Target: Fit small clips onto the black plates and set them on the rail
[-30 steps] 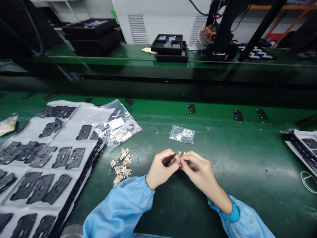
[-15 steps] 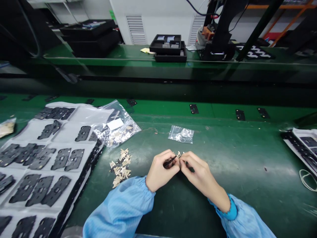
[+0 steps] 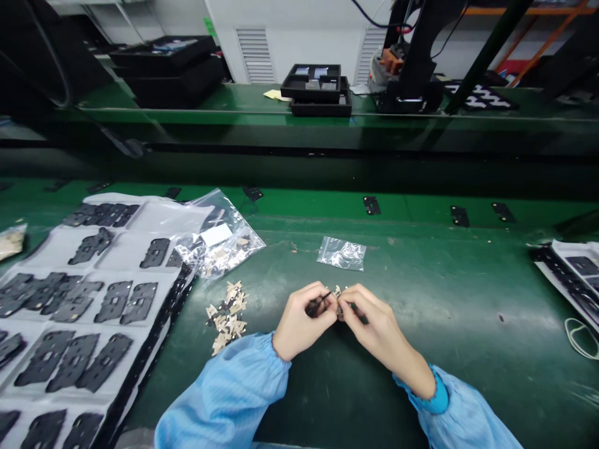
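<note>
My left hand is closed in a pinch on a thin dark piece, seen nearly edge-on between thumb and fingers. Fingertip to fingertip with it, my right hand is pinched too; its fingers hide most of what they grip. A few small pale metal bits show just beyond the fingertips. To the left of my hands lies a loose pile of small beige and black metal parts. Behind the hands, a small clear zip bag rests on the green table.
On the left, a white compartment tray holds many black plates. A larger clear bag with metal parts overlaps its corner. Several black plates lie on the green strip behind. Black boxes stand on the shelf; another tray sits right.
The black plates on the far green strip have shifted slightly right. Both hands stay together, with the fingers and the dark piece moving only a little.
</note>
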Available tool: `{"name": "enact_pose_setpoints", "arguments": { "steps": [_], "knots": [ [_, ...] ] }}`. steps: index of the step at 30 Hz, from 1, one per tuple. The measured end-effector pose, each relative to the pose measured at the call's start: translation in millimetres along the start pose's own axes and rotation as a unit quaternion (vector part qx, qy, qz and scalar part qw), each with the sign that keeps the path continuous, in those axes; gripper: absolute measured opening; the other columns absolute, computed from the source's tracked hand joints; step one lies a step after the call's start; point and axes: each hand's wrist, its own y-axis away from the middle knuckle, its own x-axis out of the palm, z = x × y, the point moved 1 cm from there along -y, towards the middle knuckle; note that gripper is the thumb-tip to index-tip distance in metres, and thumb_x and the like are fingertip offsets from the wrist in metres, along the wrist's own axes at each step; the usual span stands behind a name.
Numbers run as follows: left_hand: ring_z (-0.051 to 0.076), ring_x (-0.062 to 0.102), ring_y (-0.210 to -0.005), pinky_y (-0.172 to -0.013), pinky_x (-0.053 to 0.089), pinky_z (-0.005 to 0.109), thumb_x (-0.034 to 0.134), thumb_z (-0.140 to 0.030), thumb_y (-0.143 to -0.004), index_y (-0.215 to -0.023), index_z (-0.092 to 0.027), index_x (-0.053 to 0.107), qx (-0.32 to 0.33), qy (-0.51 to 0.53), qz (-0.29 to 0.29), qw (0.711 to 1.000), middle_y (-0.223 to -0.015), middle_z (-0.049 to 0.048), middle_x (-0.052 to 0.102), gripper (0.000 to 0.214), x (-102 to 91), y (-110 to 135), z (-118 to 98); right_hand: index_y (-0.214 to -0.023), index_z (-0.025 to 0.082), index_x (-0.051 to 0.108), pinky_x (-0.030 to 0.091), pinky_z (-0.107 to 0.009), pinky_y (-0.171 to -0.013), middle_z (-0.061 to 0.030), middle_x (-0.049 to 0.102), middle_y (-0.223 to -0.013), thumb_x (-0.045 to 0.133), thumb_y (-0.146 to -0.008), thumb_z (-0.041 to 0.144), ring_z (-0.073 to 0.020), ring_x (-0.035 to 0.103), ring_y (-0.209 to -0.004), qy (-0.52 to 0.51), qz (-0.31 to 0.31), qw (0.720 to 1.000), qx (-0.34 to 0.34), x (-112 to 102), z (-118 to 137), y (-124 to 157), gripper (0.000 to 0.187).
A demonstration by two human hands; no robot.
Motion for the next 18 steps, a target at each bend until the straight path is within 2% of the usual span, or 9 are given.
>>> {"name": "enact_pose_setpoints", "arguments": {
  "steps": [5,9,13,16,18],
  "knots": [
    [0.008,0.042,-0.054,-0.051,0.033,0.021,0.052,-0.013,-0.076,-0.064,-0.015,0.054,0.002,0.009,0.004,1.000,-0.065,-0.0012,0.049,0.012,-0.4,0.1,-1.4,-0.086,0.020,0.062,0.055,-0.022,-0.058,-0.0052,0.055,-0.086,0.048,-0.089,0.026,-0.0138,0.059,-0.071,-0.127,-0.007,0.990,0.055,1.6,-2.4,-2.0,0.016],
    [0.008,0.044,-0.055,-0.051,0.034,0.020,0.052,-0.011,-0.074,-0.064,-0.015,0.054,-0.002,0.017,0.003,1.000,-0.065,-0.0013,0.050,0.011,0.8,-0.7,-1.4,-0.081,0.019,0.062,0.056,-0.023,-0.055,-0.0041,0.055,-0.082,0.049,-0.088,0.029,-0.0138,0.059,-0.068,-0.153,-0.031,0.984,0.083,1.8,-6.9,-3.5,0.018],
    [0.008,0.049,-0.053,-0.051,0.038,0.019,0.052,-0.013,-0.073,-0.067,-0.016,0.054,-0.061,0.054,-0.022,0.996,-0.062,-0.0025,0.053,0.008,-0.7,-4.5,3.1,-0.077,0.019,0.059,0.052,-0.023,-0.056,-0.0032,0.055,-0.078,0.049,-0.087,0.024,-0.0140,0.056,-0.067,-0.043,-0.104,0.990,0.086,-3.0,-12.7,-5.2,0.015],
    [0.007,0.053,-0.047,-0.046,0.040,0.019,0.051,-0.015,-0.073,-0.070,-0.016,0.054,-0.115,0.112,-0.023,0.987,-0.065,-0.0017,0.060,0.004,-2.8,-7.0,9.0,-0.079,0.020,0.062,0.048,-0.027,-0.061,-0.0029,0.057,-0.075,0.050,-0.086,0.017,-0.0153,0.056,-0.068,0.056,-0.057,0.995,0.055,-4.6,-16.0,-5.4,0.014],
    [0.008,0.056,-0.049,-0.045,0.041,0.018,0.052,-0.013,-0.070,-0.071,-0.016,0.055,-0.126,0.133,-0.028,0.983,-0.067,-0.0006,0.063,0.004,-3.9,-8.1,12.2,-0.087,0.021,0.065,0.048,-0.029,-0.067,-0.0042,0.061,-0.079,0.045,-0.085,0.009,-0.0171,0.057,-0.074,0.072,-0.011,0.997,0.019,-4.8,-17.7,-4.7,0.024]
  ]
}}
